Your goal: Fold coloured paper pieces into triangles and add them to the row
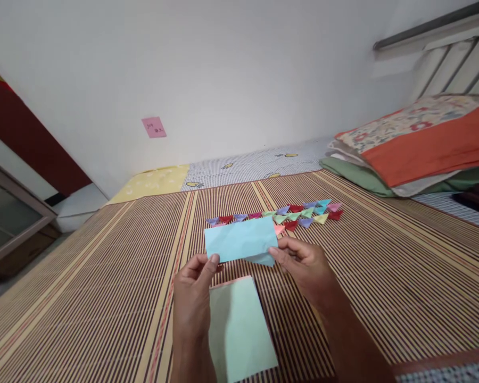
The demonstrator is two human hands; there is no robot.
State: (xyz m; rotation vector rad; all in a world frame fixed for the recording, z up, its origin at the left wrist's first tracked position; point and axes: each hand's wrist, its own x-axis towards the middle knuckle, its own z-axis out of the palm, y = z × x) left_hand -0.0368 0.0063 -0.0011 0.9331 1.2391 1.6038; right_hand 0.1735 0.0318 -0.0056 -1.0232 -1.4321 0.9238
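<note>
While rows of small folded paper pieces (280, 218) lie apparently finished toward the far side of the striped mat (383, 260), the blue paper (239, 239), raised just nearer, looks only partly folded. The left hand (192, 292) and right hand (309, 268) pinch its ends between thumb and fingers; nearer, a pale green-topped paper stack (243, 332) lies flat, unfolded.

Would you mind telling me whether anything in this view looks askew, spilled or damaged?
One small thing stands out: on the light-blue paper held between the left hand and right hand, a blue flap juts below the lower edge near the right hand, so the edges do not line up. No spill shows.
</note>
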